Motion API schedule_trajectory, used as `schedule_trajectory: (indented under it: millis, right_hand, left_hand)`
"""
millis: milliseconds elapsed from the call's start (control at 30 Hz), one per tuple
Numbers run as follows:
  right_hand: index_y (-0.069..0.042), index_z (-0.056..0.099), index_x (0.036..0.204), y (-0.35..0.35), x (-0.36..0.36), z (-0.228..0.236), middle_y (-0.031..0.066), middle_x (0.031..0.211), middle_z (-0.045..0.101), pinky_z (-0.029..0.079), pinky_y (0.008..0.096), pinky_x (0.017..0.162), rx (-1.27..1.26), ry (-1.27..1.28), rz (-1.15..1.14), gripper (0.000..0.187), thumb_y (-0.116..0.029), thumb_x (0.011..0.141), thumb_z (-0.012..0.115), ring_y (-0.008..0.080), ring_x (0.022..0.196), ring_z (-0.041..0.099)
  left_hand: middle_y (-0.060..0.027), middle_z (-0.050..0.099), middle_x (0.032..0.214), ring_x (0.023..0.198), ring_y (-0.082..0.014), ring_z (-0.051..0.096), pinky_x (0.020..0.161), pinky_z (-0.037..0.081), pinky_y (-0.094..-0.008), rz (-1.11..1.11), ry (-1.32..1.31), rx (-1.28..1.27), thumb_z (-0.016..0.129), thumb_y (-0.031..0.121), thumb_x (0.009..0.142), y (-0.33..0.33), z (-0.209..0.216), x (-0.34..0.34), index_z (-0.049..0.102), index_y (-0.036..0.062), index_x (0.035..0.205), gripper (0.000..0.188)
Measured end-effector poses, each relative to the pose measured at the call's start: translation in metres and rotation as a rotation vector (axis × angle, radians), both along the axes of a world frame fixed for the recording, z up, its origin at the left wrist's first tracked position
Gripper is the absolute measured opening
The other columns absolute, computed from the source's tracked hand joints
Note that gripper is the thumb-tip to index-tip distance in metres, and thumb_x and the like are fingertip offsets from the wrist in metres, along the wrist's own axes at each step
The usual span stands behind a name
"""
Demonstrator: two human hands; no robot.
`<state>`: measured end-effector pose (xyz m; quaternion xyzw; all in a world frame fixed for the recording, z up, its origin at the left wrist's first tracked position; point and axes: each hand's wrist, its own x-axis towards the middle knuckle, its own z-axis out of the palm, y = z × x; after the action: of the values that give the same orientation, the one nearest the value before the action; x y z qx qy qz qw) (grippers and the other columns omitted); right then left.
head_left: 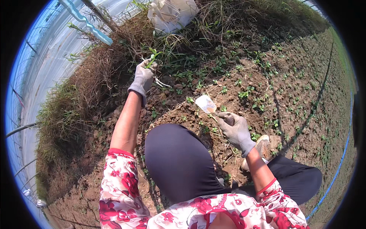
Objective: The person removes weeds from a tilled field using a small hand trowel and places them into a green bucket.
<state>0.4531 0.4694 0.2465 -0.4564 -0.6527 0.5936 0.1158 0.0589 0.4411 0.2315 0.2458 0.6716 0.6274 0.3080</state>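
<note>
Clock read from the middle of my view, 12 straight ahead.

Left hand [144,79], gloved, at 10 to 11: fingers curled closed around a green plant [153,58]. Leaves stick out above the fist toward 1; pale, root-like strands hang out below toward 4. I judge the grip is on the stem so that both ends stay free and the roots aren't crushed.

Right hand [233,130], gloved, between 3 and 4: closed around the handle of a small trowel [206,104], thumb side up. Blade points toward 10 to 11, its pale face smeared brown. Cannot tell whether the tip touches soil or hangs just above. Held low and angled inward, probably to keep the edge near the ground and clear of my other hand.

Low seedlings [246,93] scattered over the bed around 2; the trowel lies among the nearest ones, so a narrow blade seems to suit.

White bag [171,16] at 12, against the grass bank [85,82], off the bare bed; likely put there to spare the plants. My bent knee [177,162] at 6, between my forearms, bringing both hands low.
</note>
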Motion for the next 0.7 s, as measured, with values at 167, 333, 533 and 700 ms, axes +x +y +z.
schedule_trajectory:
  millis: [167,333,533,700]
  right_hand:
    - [-0.001,0.067,0.104,0.028,0.025,0.026,0.0056,0.087,0.070,0.048,0.0269,0.071,0.060,0.023,-0.025,0.028,-0.023,0.086,0.065,0.0095,0.077,0.061]
    - [-0.004,0.067,0.098,0.076,0.023,0.027,0.0112,0.083,0.070,0.049,0.0333,0.071,0.174,-0.073,0.009,0.030,-0.030,0.084,0.064,0.0201,0.073,0.066]
    - [-0.005,0.066,0.094,0.143,-0.021,0.007,0.0172,0.084,0.067,0.049,0.0389,0.070,0.345,-0.230,0.207,0.030,-0.032,0.081,0.060,0.0332,0.077,0.064]
    - [-0.004,0.063,0.090,0.195,-0.066,-0.043,0.0138,0.071,0.062,0.047,0.0356,0.063,0.360,-0.266,0.375,0.022,-0.024,0.081,0.061,0.0206,0.061,0.055]
  left_hand:
    - [0.0010,0.062,0.079,0.063,-0.0066,0.051,0.055,0.042,-0.0237,-0.160,0.165,-0.165,0.061,0.002,0.089,0.042,0.048,0.045,0.061,0.0041,0.106,0.017]
    - [0.0006,0.059,0.072,0.061,-0.0075,0.048,0.055,0.041,-0.0256,-0.451,0.235,-0.287,0.059,0.003,0.090,0.106,0.001,0.046,0.062,0.0081,0.111,0.022]
    - [-0.0042,0.061,0.069,0.065,-0.0161,0.055,0.066,0.046,-0.0337,-0.628,0.538,-0.721,0.059,0.020,0.089,0.155,-0.066,0.076,0.064,0.0072,0.088,0.013]
    - [-0.0150,0.068,0.101,0.097,-0.0347,0.064,0.083,0.050,-0.0411,-0.756,0.845,-0.862,0.068,0.041,0.077,0.176,-0.110,0.094,0.068,0.0118,0.102,0.038]
